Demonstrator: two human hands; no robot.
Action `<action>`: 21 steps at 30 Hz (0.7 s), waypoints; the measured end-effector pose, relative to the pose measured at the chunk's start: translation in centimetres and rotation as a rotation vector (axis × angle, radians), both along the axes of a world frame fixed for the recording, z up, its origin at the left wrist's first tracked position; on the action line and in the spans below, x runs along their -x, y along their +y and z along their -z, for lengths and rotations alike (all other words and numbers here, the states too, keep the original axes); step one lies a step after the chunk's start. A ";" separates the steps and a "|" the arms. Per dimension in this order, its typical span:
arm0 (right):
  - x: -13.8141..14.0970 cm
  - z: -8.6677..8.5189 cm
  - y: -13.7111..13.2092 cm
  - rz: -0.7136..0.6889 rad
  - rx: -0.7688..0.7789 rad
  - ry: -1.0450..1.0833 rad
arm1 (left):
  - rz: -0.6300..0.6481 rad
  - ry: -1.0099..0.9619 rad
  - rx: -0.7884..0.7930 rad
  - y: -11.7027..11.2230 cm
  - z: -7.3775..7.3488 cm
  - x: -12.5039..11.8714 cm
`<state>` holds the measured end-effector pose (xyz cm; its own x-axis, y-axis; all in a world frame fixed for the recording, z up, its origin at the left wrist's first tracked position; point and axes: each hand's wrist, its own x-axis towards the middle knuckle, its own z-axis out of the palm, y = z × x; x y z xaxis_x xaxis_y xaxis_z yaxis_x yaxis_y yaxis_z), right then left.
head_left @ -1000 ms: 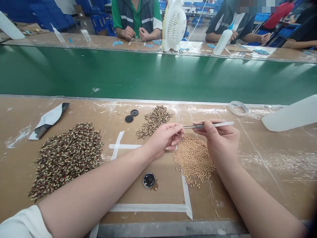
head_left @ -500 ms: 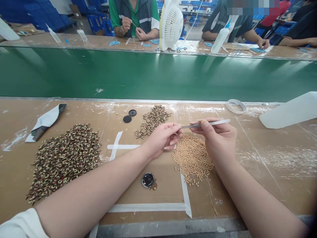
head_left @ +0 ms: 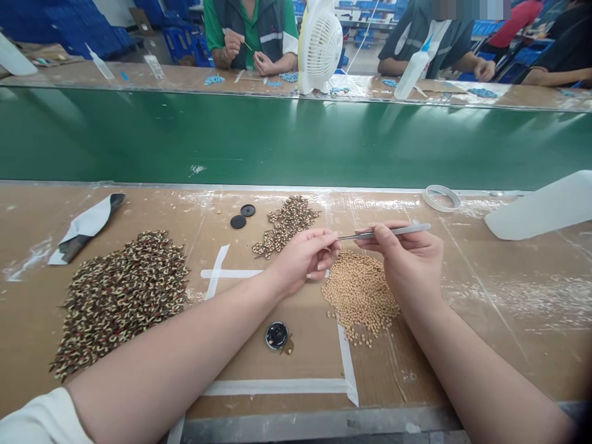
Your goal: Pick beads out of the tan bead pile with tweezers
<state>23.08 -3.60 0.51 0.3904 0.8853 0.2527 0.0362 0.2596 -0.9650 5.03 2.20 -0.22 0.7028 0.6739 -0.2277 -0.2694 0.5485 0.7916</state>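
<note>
My right hand [head_left: 409,259] is closed on metal tweezers [head_left: 388,232] whose tip points left, to the fingertips of my left hand [head_left: 308,256]. My left hand is pinched shut on something too small to make out, right at the tweezer tip. Both hands hover over a heap of small tan beads [head_left: 361,293]. A small pile of brown-and-cream patterned pieces [head_left: 287,223] lies just beyond my left hand. A much larger heap of the same pieces [head_left: 123,293] lies at the left.
A small black cap of glue [head_left: 277,335] sits near my left forearm. Two black discs [head_left: 243,216], a tape roll [head_left: 441,198], a white bottle [head_left: 541,206] and a folded wrapper [head_left: 86,227] lie on the bench. Beyond runs a green conveyor [head_left: 296,139]; other people work opposite, by a fan [head_left: 319,46].
My hands have stayed almost still, tweezers at my left fingertips. The view shifted slightly, and the person opposite raised a hand.
</note>
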 end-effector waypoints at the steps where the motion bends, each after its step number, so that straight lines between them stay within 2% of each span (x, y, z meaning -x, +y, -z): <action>1: 0.0 0.0 0.0 0.001 -0.001 -0.001 | 0.000 0.001 0.000 0.0 0.0 0.0; 11: -0.3 0.4 0.1 -0.001 -0.001 -0.041 | -0.008 -0.002 0.004 0.0 0.1 0.0; 21: 0.1 0.0 -0.1 0.033 -0.039 -0.037 | -0.035 0.006 0.002 0.1 0.0 0.0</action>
<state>22.96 -3.69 0.49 0.4091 0.8612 0.3018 0.0812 0.2950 -0.9520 5.05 2.27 -0.23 0.6777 0.6972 -0.2335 -0.2834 0.5407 0.7920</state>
